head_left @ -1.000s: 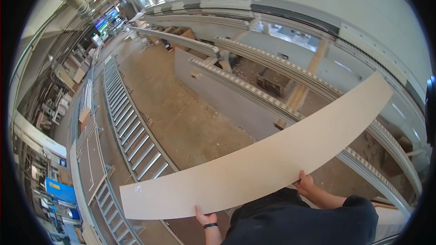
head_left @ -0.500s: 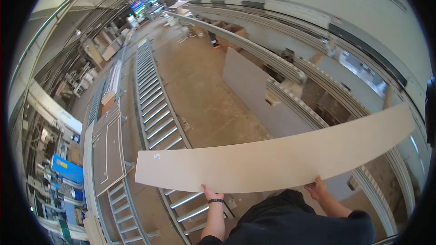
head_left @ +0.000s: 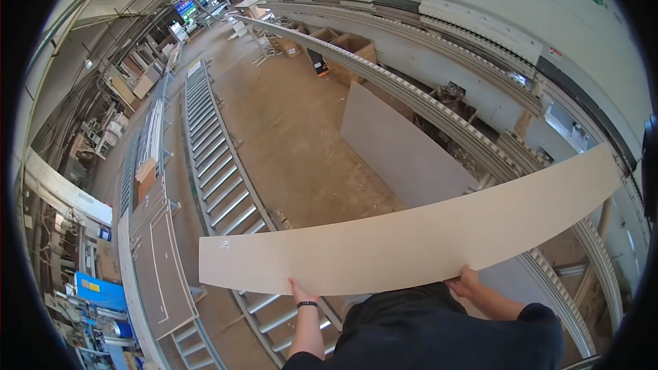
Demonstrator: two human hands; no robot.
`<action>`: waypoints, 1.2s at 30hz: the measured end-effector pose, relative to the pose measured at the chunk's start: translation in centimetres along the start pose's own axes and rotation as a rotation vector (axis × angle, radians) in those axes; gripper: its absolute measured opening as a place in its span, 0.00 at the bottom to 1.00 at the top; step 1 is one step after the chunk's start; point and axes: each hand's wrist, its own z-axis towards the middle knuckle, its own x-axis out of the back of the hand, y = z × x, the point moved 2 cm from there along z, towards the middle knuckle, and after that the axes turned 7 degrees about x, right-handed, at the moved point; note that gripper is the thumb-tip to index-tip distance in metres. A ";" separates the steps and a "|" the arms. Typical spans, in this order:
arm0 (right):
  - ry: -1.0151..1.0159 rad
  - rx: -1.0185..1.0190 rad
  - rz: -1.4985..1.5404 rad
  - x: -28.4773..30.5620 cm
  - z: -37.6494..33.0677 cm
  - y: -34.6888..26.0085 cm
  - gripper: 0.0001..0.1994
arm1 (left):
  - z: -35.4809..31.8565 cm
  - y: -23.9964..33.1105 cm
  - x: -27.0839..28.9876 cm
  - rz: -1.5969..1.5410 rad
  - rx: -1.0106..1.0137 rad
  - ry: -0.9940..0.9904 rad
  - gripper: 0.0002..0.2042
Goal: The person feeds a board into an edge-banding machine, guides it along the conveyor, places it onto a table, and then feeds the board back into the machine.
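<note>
A long pale beige board with a small white label near its left end stretches across the view in front of my body. My left hand grips its near edge toward the left, the thumb over the top face and the other fingers out of sight beneath. Farther right, my right hand holds the same edge, its fingers curled under the board. The board's left end lies over a roller conveyor, and its right end reaches over the machine's rails.
A large grey panel leans against the long rail at right. Cardboard boxes stand beyond it. At left, brown panels lie on a second conveyor. Brown floor runs between conveyor and rails. A big pale machine fills the upper right.
My view has shifted somewhat, so the conveyors appear farther left. Both hands keep their hold on the board, which sits slightly lower at its left end in the picture.
</note>
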 end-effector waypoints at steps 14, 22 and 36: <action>0.219 0.201 0.143 -37.5 16.7 2.2 0.25 | 31.0 25.7 -19.5 -0.156 0.093 -0.039 0.44; 0.129 0.166 0.223 -60.7 26.8 2.3 0.25 | 49.2 41.3 -31.5 -0.087 0.104 0.006 0.43; 0.080 0.030 -0.037 -103.1 40.7 1.3 0.22 | 82.5 67.7 -49.5 -0.032 0.115 -0.124 0.40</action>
